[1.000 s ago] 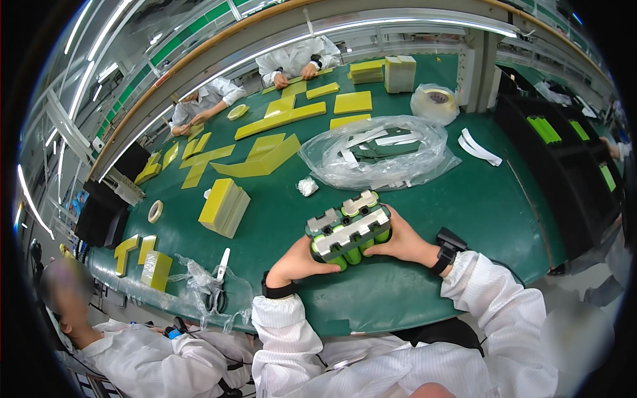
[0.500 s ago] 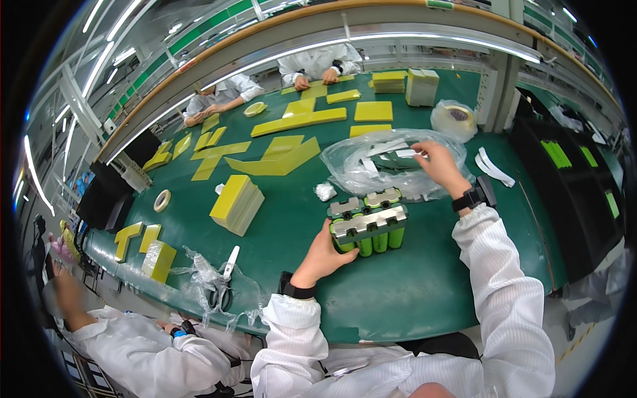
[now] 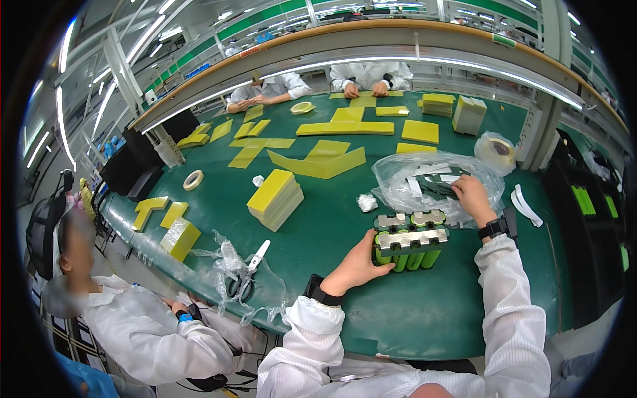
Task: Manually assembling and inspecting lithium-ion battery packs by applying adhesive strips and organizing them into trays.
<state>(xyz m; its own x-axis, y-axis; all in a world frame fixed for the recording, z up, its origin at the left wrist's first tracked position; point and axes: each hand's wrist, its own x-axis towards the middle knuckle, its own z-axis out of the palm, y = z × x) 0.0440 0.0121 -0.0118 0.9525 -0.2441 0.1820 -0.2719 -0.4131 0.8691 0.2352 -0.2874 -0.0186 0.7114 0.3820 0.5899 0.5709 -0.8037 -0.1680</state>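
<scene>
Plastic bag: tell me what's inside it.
The plastic bag holds loose dark and white strips, with the right hand at them. Whatever lies beneath the top strips is covered.

One left hand, one right hand on the wearer. I count one battery pack, four green cells visible along its near side, others hidden. One clear plastic bag; strips in it overlap, can't count. Tape rolls: three, one bagged. Scissors: one pair. Board stacks: at least four. White wads: two. Curved white strip, one or two, can't tell. One black rack. Co-workers by the surface: I get three. Flat yellow pieces: several, overlapping, no exact number from me.
</scene>
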